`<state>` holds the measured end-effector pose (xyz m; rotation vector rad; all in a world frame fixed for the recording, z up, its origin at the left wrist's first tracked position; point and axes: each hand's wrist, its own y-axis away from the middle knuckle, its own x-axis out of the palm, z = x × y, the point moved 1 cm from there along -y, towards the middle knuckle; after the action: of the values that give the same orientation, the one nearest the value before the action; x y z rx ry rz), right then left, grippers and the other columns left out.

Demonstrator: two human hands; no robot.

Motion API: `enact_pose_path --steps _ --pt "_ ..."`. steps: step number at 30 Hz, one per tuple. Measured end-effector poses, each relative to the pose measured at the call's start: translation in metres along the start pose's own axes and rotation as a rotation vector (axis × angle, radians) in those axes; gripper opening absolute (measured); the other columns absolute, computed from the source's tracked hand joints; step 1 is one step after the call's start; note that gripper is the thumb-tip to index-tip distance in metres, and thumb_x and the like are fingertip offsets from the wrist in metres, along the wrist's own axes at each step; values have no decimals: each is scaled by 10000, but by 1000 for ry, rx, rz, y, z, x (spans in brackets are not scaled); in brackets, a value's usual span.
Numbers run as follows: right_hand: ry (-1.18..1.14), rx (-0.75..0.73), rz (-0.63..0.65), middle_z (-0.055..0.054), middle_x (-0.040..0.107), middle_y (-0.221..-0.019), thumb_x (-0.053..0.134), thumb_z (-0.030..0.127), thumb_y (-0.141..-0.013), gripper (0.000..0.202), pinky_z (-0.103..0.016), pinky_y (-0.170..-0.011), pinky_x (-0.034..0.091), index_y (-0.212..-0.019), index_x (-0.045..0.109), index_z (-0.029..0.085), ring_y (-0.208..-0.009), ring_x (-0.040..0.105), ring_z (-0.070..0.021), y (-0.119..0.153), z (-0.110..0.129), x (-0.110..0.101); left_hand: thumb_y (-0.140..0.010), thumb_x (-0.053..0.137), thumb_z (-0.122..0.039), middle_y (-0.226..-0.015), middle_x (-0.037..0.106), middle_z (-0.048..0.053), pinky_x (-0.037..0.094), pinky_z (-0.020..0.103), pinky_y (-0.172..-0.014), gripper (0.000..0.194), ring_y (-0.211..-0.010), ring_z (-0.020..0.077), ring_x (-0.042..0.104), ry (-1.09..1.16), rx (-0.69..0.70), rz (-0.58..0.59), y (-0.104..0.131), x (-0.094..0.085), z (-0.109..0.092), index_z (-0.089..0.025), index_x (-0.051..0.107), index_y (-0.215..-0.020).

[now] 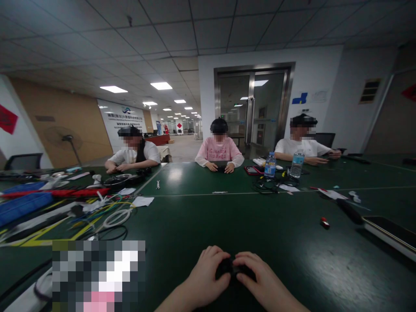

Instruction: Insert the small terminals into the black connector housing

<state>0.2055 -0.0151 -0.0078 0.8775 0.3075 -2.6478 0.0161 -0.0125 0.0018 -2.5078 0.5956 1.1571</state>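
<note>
Near the front edge of the green table [182, 225], a small black object [232, 269] sits between my two hands. My left hand [208, 275] curls round its left side, thumb below and fingers over the top. Round the right side are the fingers of my right hand [261, 277], with the thumb near the middle. Both hands cover much of the object, and its exact shape is too dark to make out.
Cables [117, 219] and a blue tray [24, 208] lie at left. A small red item [324, 223] and a black-topped device [390, 232] are at right. Bottles [270, 165] stand farther back. Three people sit across the table.
</note>
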Motion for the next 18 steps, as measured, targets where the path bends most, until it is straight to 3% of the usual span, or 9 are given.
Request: enact_pose_path --steps 7,12,18 --pt "15 9 10 -31 602 -1149 558 208 -785 227 -362 -972 378 -979 658 271 -1102 528 -222 1 1 0 -732 611 -239 -1108 518 65 377 351 -908 448 -1023 241 454 16 0 7 -1 2 4 -223 539 -1174" --pt "-16 -4 -17 -38 607 -1150 555 218 -786 198 -374 -997 367 -949 660 260 -1121 515 -224 1 4 -1 -741 611 -223 -1112 525 62 375 352 -905 364 -1017 234 458 17 -1 17 -1 0 3 -226 558 -1101" --pt "-334 76 -190 -63 665 -1039 575 412 -776 331 -401 -952 416 -1032 622 206 -1036 578 -250 -5 -3 -13 -729 618 -213 -1109 530 48 380 329 -899 316 -1021 227 464 80 -29 -4 0 -3 0 -221 563 -1040"
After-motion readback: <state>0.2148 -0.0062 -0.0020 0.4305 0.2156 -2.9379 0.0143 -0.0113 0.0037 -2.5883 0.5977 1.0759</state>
